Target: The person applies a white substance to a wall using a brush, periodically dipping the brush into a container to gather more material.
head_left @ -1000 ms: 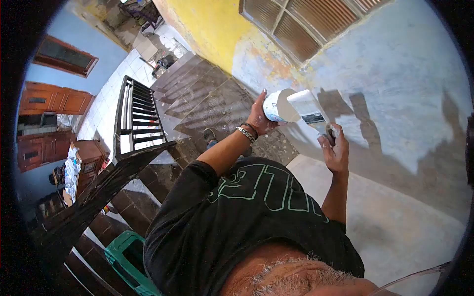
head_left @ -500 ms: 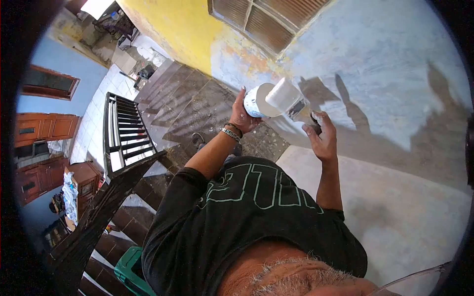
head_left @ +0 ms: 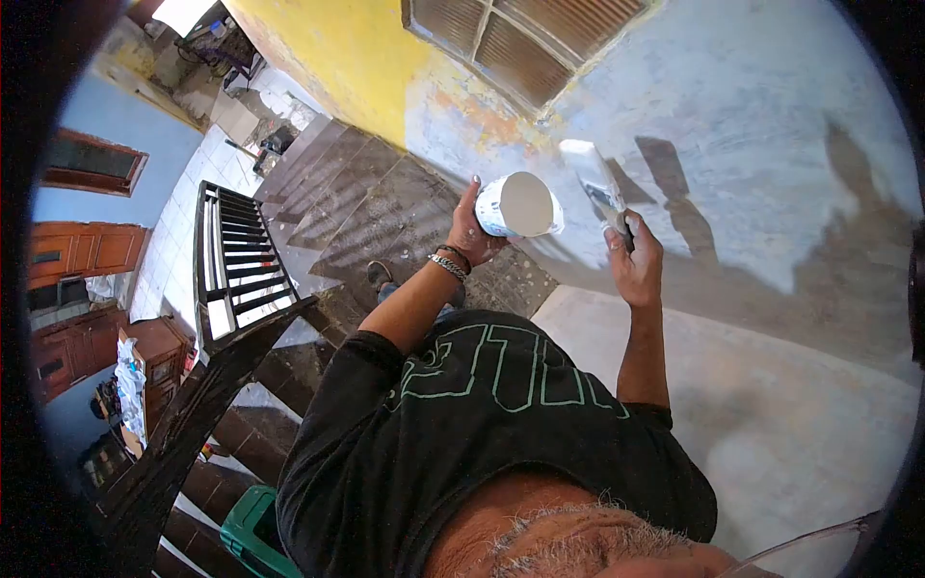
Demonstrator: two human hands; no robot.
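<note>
Flat tool [head_left: 597, 181], its tip white, stands beside the tub [head_left: 493, 208], apart from it and near the wall [head_left: 761, 144]. My right hand [head_left: 635, 265] is clamped on its handle; my left hand [head_left: 470, 234] cups the tub. I'd do well to hold the tub close and steady. My left forearm slants inward, my right points forward.
</note>
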